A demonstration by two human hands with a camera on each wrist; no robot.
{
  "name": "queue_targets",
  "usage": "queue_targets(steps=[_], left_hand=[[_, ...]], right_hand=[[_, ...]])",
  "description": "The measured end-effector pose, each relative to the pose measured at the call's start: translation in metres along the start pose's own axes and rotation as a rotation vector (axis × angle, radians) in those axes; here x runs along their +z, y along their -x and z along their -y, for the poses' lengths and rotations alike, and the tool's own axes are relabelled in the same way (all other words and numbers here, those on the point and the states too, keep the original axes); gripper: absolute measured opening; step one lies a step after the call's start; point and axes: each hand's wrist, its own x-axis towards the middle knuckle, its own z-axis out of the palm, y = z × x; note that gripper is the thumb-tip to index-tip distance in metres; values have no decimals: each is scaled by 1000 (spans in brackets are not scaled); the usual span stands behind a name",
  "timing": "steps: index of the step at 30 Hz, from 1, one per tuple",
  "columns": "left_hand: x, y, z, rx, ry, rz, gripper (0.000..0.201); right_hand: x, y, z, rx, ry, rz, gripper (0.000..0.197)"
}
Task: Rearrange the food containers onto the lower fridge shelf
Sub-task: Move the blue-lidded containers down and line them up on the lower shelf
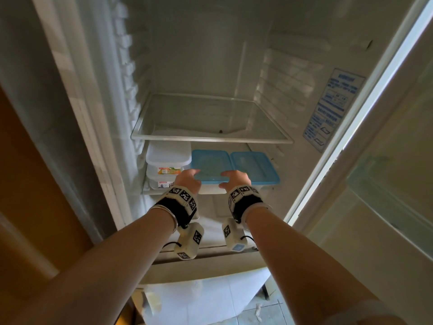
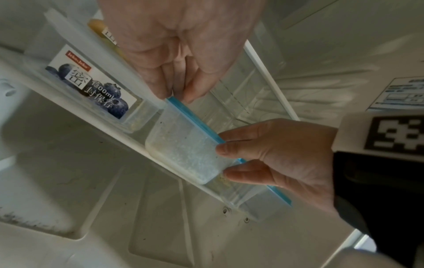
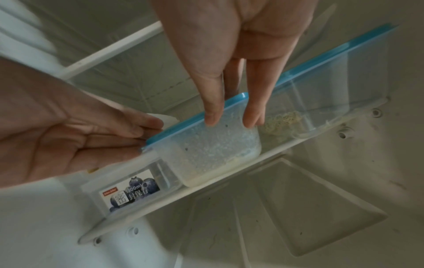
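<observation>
Two bare forearms reach forward from the bottom of the head view, each wrist wrapped in a black band with checkered marker blocks; the left one also wears thin bangles. The left hand (image 1: 188,181) and the right hand (image 1: 235,181) meet on the near end of the middle blue-lidded container (image 1: 210,166), one at each front corner. In the right wrist view the right hand's fingers (image 3: 214,112) point down over the lid's edge onto the clear front wall, thumb on the far side of the rim, a light pinch with straightish fingers. The left hand's fingers (image 2: 160,87) lie along the left corner of the same lid, nearly flat (whether they truly clasp it or only press cannot be told).

The container sits on the lower shelf (image 1: 150,192), its base resting on the glass near the front edge. A second blue-lidded container (image 1: 256,167) lies just beside it on the right, touching or nearly so. On the left stands a stack of two white-lidded containers (image 1: 167,170) with fruit labels. Above them the upper glass shelf (image 1: 210,138) spans the fridge, and a blue instruction sticker (image 1: 332,111) is on the right inner wall.
</observation>
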Motion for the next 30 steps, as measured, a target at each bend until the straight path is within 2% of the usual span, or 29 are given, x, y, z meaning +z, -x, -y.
queue_targets(steps=[15, 30], left_hand=[[1, -25, -11, -68, 40, -18, 53], [2, -12, -13, -61, 62, -1, 45]], right_hand=[[4, -33, 1, 4, -5, 3, 46], [8, -21, 5, 1, -52, -29, 34]])
